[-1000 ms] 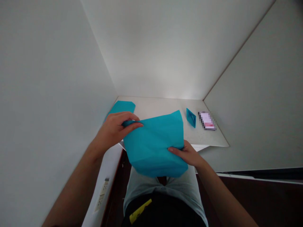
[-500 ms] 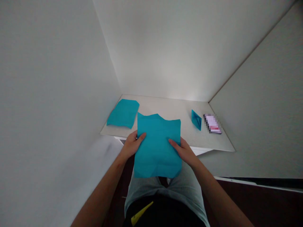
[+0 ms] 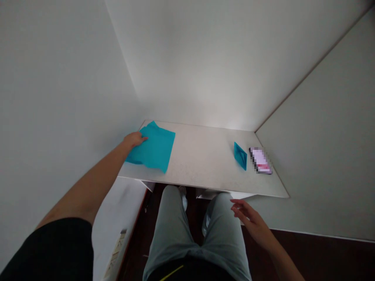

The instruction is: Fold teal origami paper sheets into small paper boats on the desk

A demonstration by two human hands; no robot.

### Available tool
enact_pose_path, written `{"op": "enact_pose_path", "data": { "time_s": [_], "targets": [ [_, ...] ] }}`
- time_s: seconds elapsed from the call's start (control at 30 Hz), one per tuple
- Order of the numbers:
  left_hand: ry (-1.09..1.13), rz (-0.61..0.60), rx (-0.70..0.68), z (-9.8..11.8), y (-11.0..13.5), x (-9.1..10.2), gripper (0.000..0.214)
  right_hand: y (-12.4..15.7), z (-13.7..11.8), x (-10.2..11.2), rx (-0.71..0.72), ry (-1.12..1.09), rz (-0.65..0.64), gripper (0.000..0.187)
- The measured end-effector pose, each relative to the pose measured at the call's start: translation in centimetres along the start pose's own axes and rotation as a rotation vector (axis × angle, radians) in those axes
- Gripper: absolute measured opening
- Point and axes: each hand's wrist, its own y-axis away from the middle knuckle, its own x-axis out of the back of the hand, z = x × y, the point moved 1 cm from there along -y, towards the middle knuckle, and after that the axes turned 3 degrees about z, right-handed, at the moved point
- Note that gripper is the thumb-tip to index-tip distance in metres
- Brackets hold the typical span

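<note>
At the left end of the table, my left hand [image 3: 134, 139] pinches the left edge of a teal sheet of paper [image 3: 159, 146], thumb on top and the other fingers mostly hidden. The sheet lies over a second teal sheet, of which only a bit of edge seems to show at the lower left. My right hand [image 3: 253, 224] hangs above my right thigh, in front of the table edge, with its fingers apart and nothing in them. A small folded teal paper piece [image 3: 240, 156] sits on the right part of the table.
Near the right end of the white table [image 3: 202, 156] lies a phone [image 3: 260, 160], its screen blurred out. Walls close off the left, back and right sides. My legs [image 3: 166, 222] are beneath the table's front edge.
The sheet both hands held over my lap is now at the table's left end, carried there by my left hand. My right hand has let go and moved right and down.
</note>
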Motion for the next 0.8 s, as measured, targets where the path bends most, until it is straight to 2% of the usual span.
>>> {"op": "enact_pose_path", "data": {
  "time_s": [0.07, 0.1, 0.17, 0.2, 0.27, 0.33, 0.47, 0.53, 0.6, 0.67, 0.7, 0.8],
  "targets": [
    [-0.169, 0.087, 0.047, 0.4, 0.3, -0.5, 0.064, 0.1, 1.0, 0.8, -0.020, 0.001, 0.027, 0.062],
    [-0.233, 0.170, 0.043, 0.8, 0.7, -1.0, 0.069, -0.1, 1.3, 1.2, -0.018, 0.005, 0.035, 0.059],
    [-0.283, 0.325, -0.051, 1.9, 2.0, -2.4, 0.075, -0.8, 1.2, 1.9, -0.002, 0.023, 0.048, 0.053],
    [-0.279, 0.356, -0.121, 2.6, 2.7, -3.3, 0.075, -1.3, 1.0, 2.2, 0.009, 0.039, 0.055, 0.050],
    [-0.258, 0.304, -0.258, 3.6, 3.9, -5.6, 0.073, -2.5, 0.2, 2.8, 0.039, 0.075, 0.076, 0.048],
    [-0.245, 0.218, -0.326, 4.2, 4.7, -7.9, 0.074, -3.7, -0.9, 3.3, 0.088, 0.108, 0.104, 0.047],
    [-0.205, 0.124, -0.228, 3.7, 4.8, -11.1, 0.086, -6.9, -3.2, 4.7, 0.268, 0.204, 0.157, 0.042],
    [-0.187, 0.122, -0.191, 3.2, 4.7, -11.9, 0.088, -9.4, -4.4, 6.0, 0.353, 0.272, 0.248, 0.042],
    [-0.182, 0.133, -0.200, 2.8, 4.6, -12.2, 0.087, -12.4, -5.5, 7.5, 0.369, 0.389, 0.375, 0.045],
    [-0.189, 0.133, -0.209, 2.7, 4.6, -12.4, 0.087, -15.7, -6.3, 8.7, 0.331, 0.568, 0.482, 0.044],
    [-0.195, 0.128, -0.209, 2.7, 4.6, -12.4, 0.087, -17.4, -6.5, 9.1, 0.276, 0.663, 0.491, 0.041],
    [-0.190, 0.099, -0.191, 3.0, 4.3, -12.0, 0.086, -21.3, -6.4, 9.2, 0.059, 0.883, 0.379, 0.032]
  ]
}}
